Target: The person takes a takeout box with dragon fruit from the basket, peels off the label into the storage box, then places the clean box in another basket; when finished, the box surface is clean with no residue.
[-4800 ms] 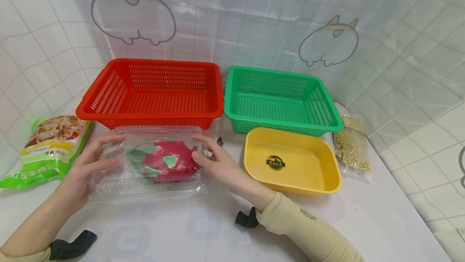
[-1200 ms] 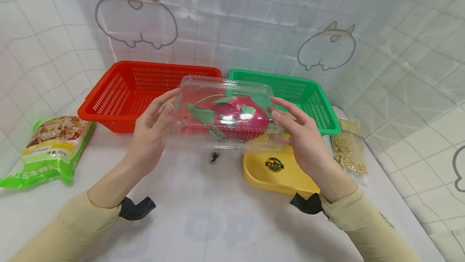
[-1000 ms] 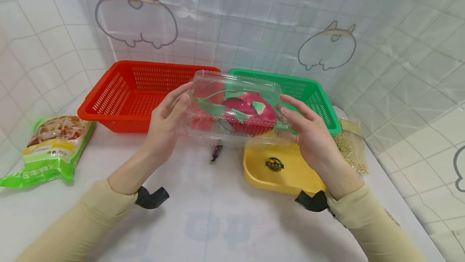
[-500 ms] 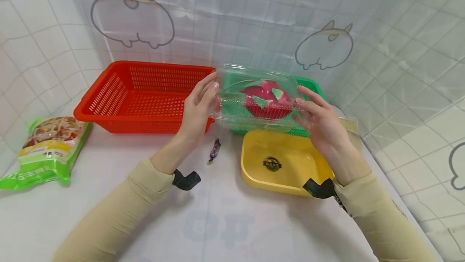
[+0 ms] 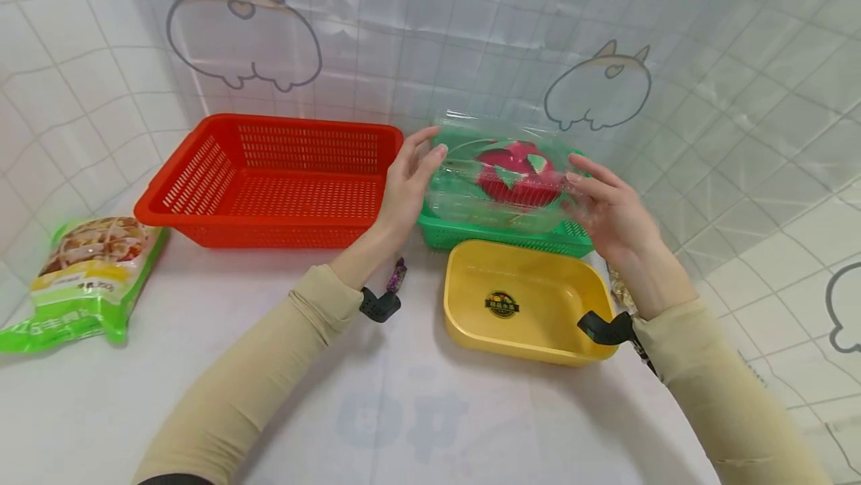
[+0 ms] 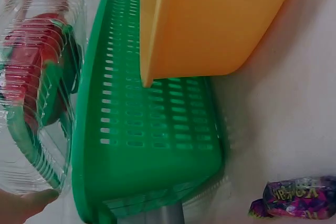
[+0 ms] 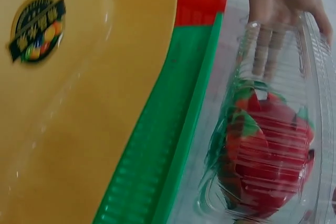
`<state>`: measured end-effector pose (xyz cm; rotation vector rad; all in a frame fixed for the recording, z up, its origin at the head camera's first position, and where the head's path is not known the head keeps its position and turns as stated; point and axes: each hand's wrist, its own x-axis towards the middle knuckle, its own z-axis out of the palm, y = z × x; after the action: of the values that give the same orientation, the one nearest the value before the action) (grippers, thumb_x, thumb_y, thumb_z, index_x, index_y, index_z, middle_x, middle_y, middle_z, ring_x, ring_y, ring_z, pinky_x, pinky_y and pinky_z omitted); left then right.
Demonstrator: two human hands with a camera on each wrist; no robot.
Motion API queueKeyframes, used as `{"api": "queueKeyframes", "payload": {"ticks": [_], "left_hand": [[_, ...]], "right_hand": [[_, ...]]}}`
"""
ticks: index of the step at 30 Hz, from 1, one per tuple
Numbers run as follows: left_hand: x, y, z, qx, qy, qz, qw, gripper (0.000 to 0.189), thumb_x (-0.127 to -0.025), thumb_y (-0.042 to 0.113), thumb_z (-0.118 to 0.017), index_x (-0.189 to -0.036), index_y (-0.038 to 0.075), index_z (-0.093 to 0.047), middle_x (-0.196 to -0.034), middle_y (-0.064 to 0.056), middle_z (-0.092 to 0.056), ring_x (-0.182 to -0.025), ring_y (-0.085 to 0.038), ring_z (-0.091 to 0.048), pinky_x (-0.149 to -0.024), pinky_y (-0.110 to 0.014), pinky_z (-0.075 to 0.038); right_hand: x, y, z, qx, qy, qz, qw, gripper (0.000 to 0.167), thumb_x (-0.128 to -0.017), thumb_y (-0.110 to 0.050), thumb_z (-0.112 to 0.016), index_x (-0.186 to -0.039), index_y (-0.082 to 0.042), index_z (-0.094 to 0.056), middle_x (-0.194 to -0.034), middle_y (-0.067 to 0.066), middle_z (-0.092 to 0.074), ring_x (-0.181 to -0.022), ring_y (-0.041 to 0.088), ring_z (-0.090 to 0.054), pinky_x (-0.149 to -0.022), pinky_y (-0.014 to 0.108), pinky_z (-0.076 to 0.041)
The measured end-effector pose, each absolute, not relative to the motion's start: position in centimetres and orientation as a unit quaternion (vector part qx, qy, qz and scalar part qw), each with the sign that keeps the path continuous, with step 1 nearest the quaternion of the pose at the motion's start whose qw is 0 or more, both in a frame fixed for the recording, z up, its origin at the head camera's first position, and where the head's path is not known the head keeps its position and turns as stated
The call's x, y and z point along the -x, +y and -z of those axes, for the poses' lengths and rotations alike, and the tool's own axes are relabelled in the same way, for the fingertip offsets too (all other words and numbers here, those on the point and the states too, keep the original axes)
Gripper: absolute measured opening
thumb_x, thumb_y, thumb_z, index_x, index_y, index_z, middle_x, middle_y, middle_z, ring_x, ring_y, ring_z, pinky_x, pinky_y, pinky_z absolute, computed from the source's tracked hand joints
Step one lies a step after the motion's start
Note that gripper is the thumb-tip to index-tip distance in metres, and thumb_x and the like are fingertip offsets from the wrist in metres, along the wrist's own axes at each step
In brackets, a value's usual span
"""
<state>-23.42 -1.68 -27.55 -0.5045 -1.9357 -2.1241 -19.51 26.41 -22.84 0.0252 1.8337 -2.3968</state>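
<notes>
A clear plastic clamshell box with a red-and-green dragon fruit inside is held level over the green basket. My left hand grips the box's left end, thumb near the top edge and fingers behind. At the opposite end my right hand holds it with thumb and fingers spread round the side. The left wrist view shows the box close above the basket's rim. In the right wrist view the left hand's fingers show through the plastic.
A red basket stands left of the green one. The yellow tray sits in front of the green basket. A purple-wrapped candy lies beside my left wrist. Far left is a green food bag; a bag of grain is partly behind my right wrist.
Both hands have lifted the box with the dragon fruit off the table in front of the red basket and carried it right and back over the green basket. The baskets and tray stay put.
</notes>
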Motion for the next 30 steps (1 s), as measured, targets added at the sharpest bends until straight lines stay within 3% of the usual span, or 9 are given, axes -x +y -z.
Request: {"api": "queueKeyframes", "payload": {"ticks": [4,8,13,16,19,23,28,30], "left_hand": [[24.2,-1.0,27.5,0.170,-0.672,0.714,0.097,0.050,-0.101,0.034,-0.054,-0.147,0.017,-0.043,-0.162,0.000,-0.029,-0.152,-0.024,-0.019,-0.122,-0.052,-0.019],[25.1,-0.4,27.5,0.165,-0.698,0.691,0.086,0.052,-0.101,0.038,-0.054,-0.148,0.019,-0.042,-0.162,0.001,-0.029,-0.151,-0.024,-0.021,-0.119,-0.055,-0.024],[26.0,0.4,27.8,0.151,-0.749,0.642,0.068,0.052,-0.103,0.047,-0.048,-0.149,0.024,-0.039,-0.161,0.006,-0.030,-0.149,-0.020,-0.026,-0.117,-0.051,-0.029],[26.4,0.9,28.0,0.136,-0.772,0.617,0.063,0.051,-0.103,0.047,-0.047,-0.148,0.025,-0.039,-0.160,0.006,-0.032,-0.145,-0.021,-0.033,-0.114,-0.050,-0.034],[26.9,1.6,28.3,0.123,-0.789,0.600,0.055,0.049,-0.103,0.041,-0.050,-0.148,0.025,-0.039,-0.160,0.004,-0.034,-0.106,-0.026,-0.056,-0.094,-0.046,-0.046],[27.5,2.3,28.6,0.108,-0.800,0.589,0.037,0.048,-0.103,0.034,-0.052,-0.149,0.024,-0.041,-0.159,0.001,-0.035,-0.075,-0.022,-0.047,-0.071,-0.039,-0.041],[28.4,2.9,28.9,0.084,-0.801,0.593,-0.002,0.050,-0.102,0.030,-0.055,-0.150,0.024,-0.040,-0.156,-0.001,-0.038,-0.058,-0.017,-0.037,-0.063,-0.033,-0.037],[28.8,3.1,29.1,0.075,-0.798,0.597,-0.019,0.051,-0.102,0.026,-0.057,-0.150,0.023,-0.040,-0.156,-0.001,-0.039,-0.060,-0.015,-0.037,-0.064,-0.032,-0.038]], "right_hand": [[20.4,27.0,22.7,-0.014,0.609,0.791,0.059,0.066,-0.097,-0.019,-0.066,-0.155,-0.015,-0.036,-0.117,-0.007,-0.056,-0.098,0.009,-0.059,-0.094,0.022,-0.052],[21.2,27.5,22.9,-0.023,0.618,0.783,0.063,0.065,-0.098,-0.019,-0.065,-0.155,-0.016,-0.036,-0.125,-0.007,-0.054,-0.097,0.007,-0.060,-0.100,0.023,-0.048],[22.2,28.2,23.7,-0.041,0.596,0.799,0.075,0.051,-0.099,-0.014,-0.062,-0.147,-0.020,-0.048,-0.141,-0.006,-0.043,-0.094,0.007,-0.061,-0.120,0.032,-0.028],[22.8,28.6,24.3,-0.048,0.600,0.795,0.076,0.046,-0.100,-0.014,-0.060,-0.144,-0.021,-0.051,-0.149,-0.006,-0.037,-0.095,0.008,-0.060,-0.124,0.037,-0.018],[23.4,29.0,24.8,-0.052,0.618,0.781,0.075,0.054,-0.102,-0.014,-0.057,-0.153,-0.021,-0.041,-0.159,-0.005,-0.029,-0.103,0.008,-0.057,-0.125,0.038,-0.016],[24.4,29.4,25.3,-0.058,0.634,0.767,0.083,0.063,-0.101,-0.014,-0.057,-0.158,-0.018,-0.030,-0.166,-0.005,-0.017,-0.123,0.010,-0.046,-0.125,0.038,-0.015],[25.7,29.9,26.4,-0.070,0.643,0.756,0.101,0.064,-0.101,-0.011,-0.057,-0.158,-0.017,-0.029,-0.167,-0.005,-0.014,-0.135,0.016,-0.035,-0.125,0.038,-0.014],[26.2,30.0,26.8,-0.076,0.645,0.753,0.107,0.064,-0.101,-0.011,-0.057,-0.158,-0.016,-0.029,-0.167,-0.005,-0.013,-0.139,0.018,-0.032,-0.125,0.038,-0.014]]}}
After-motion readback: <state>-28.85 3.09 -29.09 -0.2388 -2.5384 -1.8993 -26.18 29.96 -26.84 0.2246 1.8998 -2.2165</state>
